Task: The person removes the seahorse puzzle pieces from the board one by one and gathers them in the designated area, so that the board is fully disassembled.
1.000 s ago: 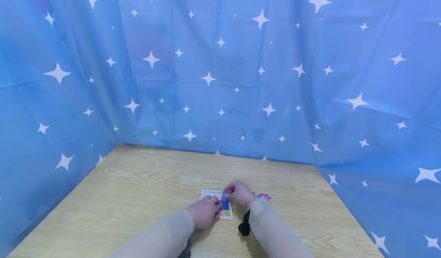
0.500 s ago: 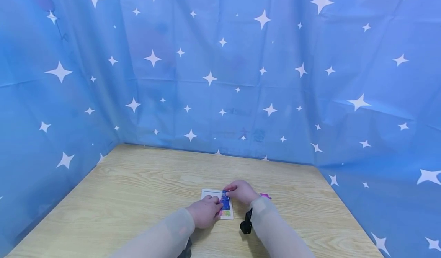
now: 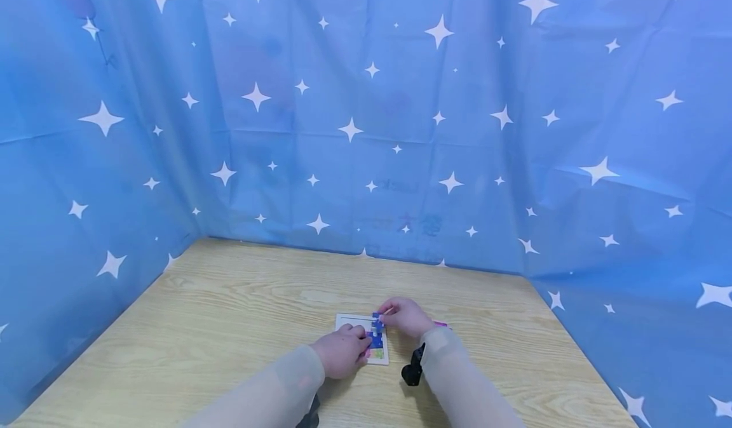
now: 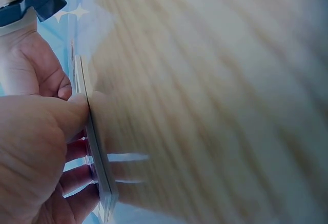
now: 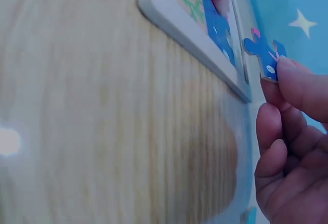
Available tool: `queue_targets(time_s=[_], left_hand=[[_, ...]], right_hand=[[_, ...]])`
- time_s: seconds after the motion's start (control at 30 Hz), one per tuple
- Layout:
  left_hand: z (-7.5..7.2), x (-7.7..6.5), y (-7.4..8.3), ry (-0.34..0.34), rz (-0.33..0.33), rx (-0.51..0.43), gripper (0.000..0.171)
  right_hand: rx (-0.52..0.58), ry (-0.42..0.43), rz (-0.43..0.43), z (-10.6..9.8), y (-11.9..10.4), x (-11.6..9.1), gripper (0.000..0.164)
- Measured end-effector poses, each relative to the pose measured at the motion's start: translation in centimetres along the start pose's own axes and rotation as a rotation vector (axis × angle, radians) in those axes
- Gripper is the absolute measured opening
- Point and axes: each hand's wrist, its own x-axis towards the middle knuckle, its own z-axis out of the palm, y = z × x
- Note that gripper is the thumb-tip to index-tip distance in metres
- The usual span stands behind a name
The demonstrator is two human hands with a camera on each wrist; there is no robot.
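A white-framed puzzle board [image 3: 352, 319] lies on the table, with blue, pink and green-yellow pieces in its right part. My left hand [image 3: 342, 352] rests on the board, fingertips on the pieces; in the left wrist view its thumb [image 4: 77, 112] touches the board's edge. My right hand [image 3: 407, 317] pinches a blue jigsaw piece [image 5: 262, 54] between thumb and finger, above the board's upper right corner. White and pink marks show on this piece. The left hand covers much of the board's left and middle.
Beyond my right wrist, a pink puzzle piece [image 3: 440, 324] peeks out on the wooden table [image 3: 246, 301], mostly hidden by the arm. A blue curtain with white stars [image 3: 343, 98] hangs behind and along both sides of the table.
My right hand has moved slightly right, and the blue jigsaw piece it pinches now looks lifted and tilted off the board. The left hand has stayed on the board.
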Motion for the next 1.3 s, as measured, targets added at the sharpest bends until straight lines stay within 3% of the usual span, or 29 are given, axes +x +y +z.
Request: queue_targets(time_s=[0.53,0.8,0.93,1.3], left_hand=[[-0.2,-0.2,0.1,-0.005,-0.014,-0.014,0.042],[-0.5,-0.3,0.3,-0.035,-0.034,-0.024,0.044],[-0.5,-0.3,0.3,-0.041,-0.041,-0.023,0.044],[-0.4,-0.3,0.2,-0.037,-0.037,-0.03,0.044]], right_hand=[[0.096,0.089,0.142,-4.7,3.3,-0.8,0.007],[0.168,0.082,0.13,-7.2,5.0,-2.3,0.013],[0.128,0.077,0.124,-8.2,6.1,-2.7,0.014],[0.043,0.152,0.205,-10.8,8.0,-4.1,0.015]])
